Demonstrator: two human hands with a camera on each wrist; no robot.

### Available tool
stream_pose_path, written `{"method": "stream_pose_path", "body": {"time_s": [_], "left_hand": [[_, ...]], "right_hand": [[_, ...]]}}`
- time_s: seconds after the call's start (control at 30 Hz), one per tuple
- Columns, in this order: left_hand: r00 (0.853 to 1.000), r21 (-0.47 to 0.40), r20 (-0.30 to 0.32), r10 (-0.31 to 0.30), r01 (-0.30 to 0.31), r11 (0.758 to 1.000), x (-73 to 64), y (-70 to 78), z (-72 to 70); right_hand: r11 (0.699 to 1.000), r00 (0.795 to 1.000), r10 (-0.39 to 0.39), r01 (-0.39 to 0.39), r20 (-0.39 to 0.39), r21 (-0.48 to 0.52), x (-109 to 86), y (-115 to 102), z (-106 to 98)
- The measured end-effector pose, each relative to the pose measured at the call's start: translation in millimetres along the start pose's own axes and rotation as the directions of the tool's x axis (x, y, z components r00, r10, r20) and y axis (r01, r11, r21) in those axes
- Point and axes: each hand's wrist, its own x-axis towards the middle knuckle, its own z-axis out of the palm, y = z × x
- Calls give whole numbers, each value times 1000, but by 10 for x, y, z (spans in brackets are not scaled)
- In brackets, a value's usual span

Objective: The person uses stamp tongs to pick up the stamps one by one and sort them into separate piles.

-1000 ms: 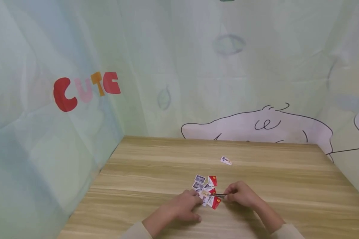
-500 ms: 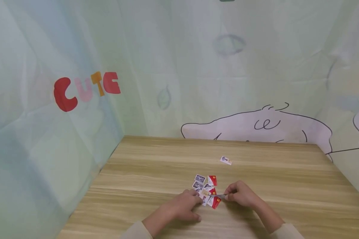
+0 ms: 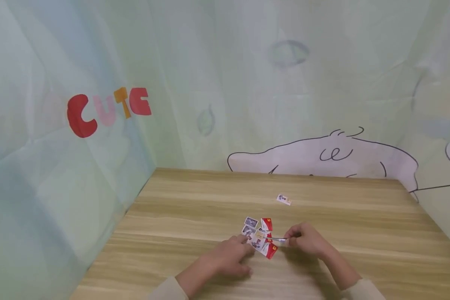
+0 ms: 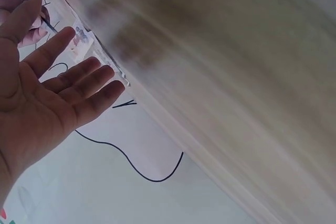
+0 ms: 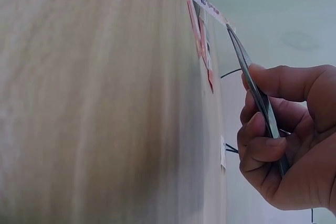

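My right hand (image 3: pixel 308 241) grips a pair of metal tweezers (image 5: pixel 257 90) between thumb and fingers. Their tips pinch the end of a small white picture card (image 5: pixel 209 6), which is tilted over the loose cluster on the table. In that cluster, dark picture cards (image 3: pixel 251 222) with white borders lie at the left, red-and-white cards (image 3: pixel 271 251) at the right; some overlap, partly hidden by the raised card. My left hand (image 3: pixel 228 257) lies at the cluster's near left side, fingers extended and spread, fingertips right at the cards' edge.
A single small picture card (image 3: pixel 283 199) lies apart, farther back on the wood-grain table (image 3: pixel 187 200). Fabric backdrops with a printed animal (image 3: pixel 300 160) and coloured letters (image 3: pixel 83 116) stand along the table's back and left edges.
The tweezers have raised and tilted the white picture card from the cluster, shifting it slightly up and right. My right hand rose a little with it; the left hand has barely moved.
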Motion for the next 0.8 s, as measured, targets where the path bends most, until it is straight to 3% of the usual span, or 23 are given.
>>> {"method": "stream_pose_path", "body": {"time_s": [0.53,0.8], "left_hand": [[1000,-31,27,-14,15,999,26,32,48],[999,-6,9,44,-44,999,50,33,40]], "right_hand": [[998,1000,10,-10,1,54,-49,31,-59],[996,999,49,-47,-24,80,-53,11,-126]]}}
